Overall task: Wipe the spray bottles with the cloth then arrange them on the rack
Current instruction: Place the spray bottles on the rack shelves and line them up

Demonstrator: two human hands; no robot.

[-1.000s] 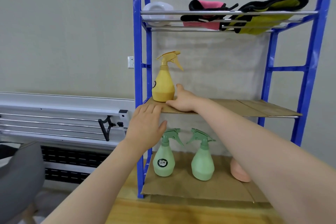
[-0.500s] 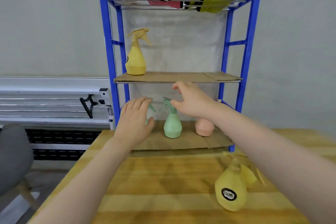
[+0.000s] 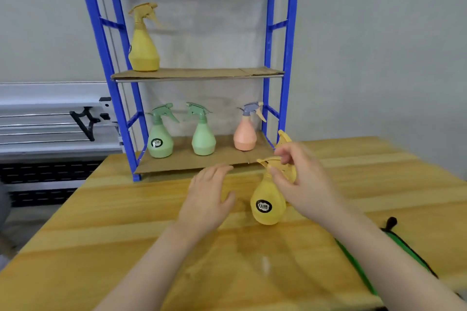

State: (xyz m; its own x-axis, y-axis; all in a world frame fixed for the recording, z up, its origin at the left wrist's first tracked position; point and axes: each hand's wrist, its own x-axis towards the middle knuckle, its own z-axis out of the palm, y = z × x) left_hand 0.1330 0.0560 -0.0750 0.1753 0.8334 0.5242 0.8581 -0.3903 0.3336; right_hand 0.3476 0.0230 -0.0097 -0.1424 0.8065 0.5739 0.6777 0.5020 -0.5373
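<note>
On the worktop [image 3: 126,209] before the rack [image 3: 106,58], the upright yellow spray bottle [image 3: 267,199] stands between the hands, the right hand [image 3: 300,184] loosely curled at its trigger head, grip uncertain, the left hand [image 3: 207,197] open just beside it.

The table [image 3: 126,247] is glossy varnished wood. The spray bottles [image 3: 268,203] look like matt, smooth plastic. The rack [image 3: 106,40] has blue painted uprights, and plain brown cardboard [image 3: 202,73] lines its shelves.
</note>
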